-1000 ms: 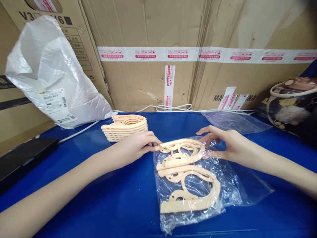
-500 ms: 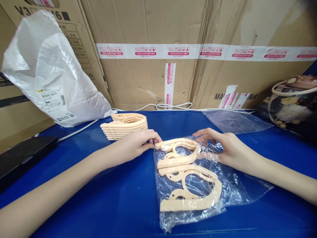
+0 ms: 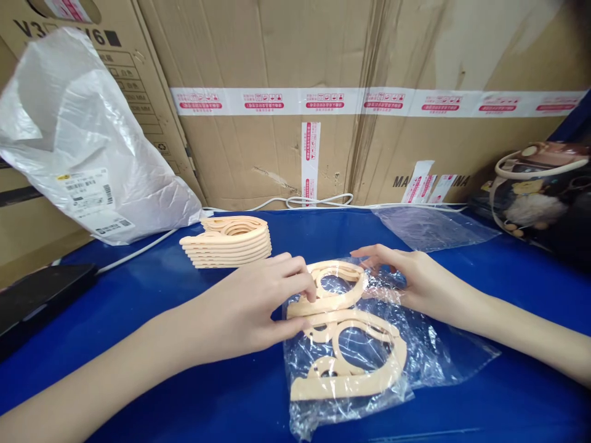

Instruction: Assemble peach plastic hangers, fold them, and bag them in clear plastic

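A clear plastic bag (image 3: 425,363) lies flat on the blue tabletop, with beige folding hangers inside in two groups: an upper hanger group (image 3: 339,299) and a lower hanger group (image 3: 348,386). My left hand (image 3: 270,301) reaches over the bag's left side, its bent fingers and thumb apart, touching the plastic around the upper group's end. At the upper right of the bag, my right hand (image 3: 406,277) holds the plastic near the upper hangers' curved end; some of its fingers show through the film. A neat stack of matching folding hangers (image 3: 231,243) sits behind my left hand.
A stuffed white mailing bag (image 3: 106,154) leans at the left against cardboard boxes (image 3: 258,49). A dark phone-like device (image 3: 46,301) lies at the left edge. Another clear plastic bag (image 3: 429,227), a white cable (image 3: 318,202) and a dark bag with charms (image 3: 535,191) are at the back.
My left hand has moved from the bag's upper left corner down and right onto the upper hangers, its fingers spreading. The right hand stays at the bag. The view has shifted slightly.
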`<state>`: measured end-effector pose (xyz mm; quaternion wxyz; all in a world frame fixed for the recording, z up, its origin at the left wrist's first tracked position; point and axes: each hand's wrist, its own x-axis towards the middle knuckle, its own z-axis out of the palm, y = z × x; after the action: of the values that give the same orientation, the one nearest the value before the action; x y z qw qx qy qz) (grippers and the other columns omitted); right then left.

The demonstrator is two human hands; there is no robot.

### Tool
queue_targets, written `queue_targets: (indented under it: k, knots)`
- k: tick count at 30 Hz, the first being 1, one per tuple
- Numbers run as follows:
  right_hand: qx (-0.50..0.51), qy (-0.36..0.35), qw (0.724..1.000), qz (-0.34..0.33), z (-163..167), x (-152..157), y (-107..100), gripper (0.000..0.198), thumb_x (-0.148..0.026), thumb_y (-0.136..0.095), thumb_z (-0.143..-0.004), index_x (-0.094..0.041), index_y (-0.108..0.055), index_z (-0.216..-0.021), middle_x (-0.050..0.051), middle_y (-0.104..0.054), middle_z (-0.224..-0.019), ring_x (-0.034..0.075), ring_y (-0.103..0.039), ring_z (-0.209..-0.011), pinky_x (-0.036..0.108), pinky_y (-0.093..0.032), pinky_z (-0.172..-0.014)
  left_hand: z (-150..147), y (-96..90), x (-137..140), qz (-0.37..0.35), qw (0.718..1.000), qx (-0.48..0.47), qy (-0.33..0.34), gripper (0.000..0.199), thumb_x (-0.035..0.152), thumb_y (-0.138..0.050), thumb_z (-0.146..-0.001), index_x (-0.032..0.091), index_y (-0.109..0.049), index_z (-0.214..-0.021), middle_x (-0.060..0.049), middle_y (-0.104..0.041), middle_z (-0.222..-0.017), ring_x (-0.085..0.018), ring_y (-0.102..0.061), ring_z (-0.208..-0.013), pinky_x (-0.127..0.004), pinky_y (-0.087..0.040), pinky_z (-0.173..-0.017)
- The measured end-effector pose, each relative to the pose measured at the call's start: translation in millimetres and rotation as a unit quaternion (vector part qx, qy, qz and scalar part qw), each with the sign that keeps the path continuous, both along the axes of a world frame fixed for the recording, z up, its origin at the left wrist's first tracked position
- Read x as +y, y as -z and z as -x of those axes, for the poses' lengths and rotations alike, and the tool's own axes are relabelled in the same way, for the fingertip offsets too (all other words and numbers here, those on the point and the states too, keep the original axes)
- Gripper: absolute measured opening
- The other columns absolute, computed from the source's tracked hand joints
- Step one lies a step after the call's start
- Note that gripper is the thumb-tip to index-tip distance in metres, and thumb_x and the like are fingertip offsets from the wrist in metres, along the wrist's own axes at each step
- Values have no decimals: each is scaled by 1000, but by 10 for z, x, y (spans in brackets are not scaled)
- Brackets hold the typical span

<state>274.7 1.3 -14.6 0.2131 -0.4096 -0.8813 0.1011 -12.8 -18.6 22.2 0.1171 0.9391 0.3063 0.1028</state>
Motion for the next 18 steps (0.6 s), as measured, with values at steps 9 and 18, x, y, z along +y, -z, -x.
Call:
queue_targets:
  k: [9,18]
  knots:
    - [12,35,999,-15,145,81,5,44,-28,-57,-86,-19,-49,-128,8,-71,-104,22,-69,-90,37,-55,-81,53,121,208,-78,996,6,-50,13,20,-46,-95,21,-58,-96,-2,-60,-97,-18,-55,-87,-30,-40,-74]
    - [-46,-29,994,94,-168,26,-204,81,-44,-67,-82,-30,-25,-150,7,-59,-135,28,-60,-118,43,-51,-96,510,-345,412,-151,978,-73,-120,44,47,-56,-89,23,-54,-126,-4,-52,-133,-23,-46,-125,-37,-33,-108]
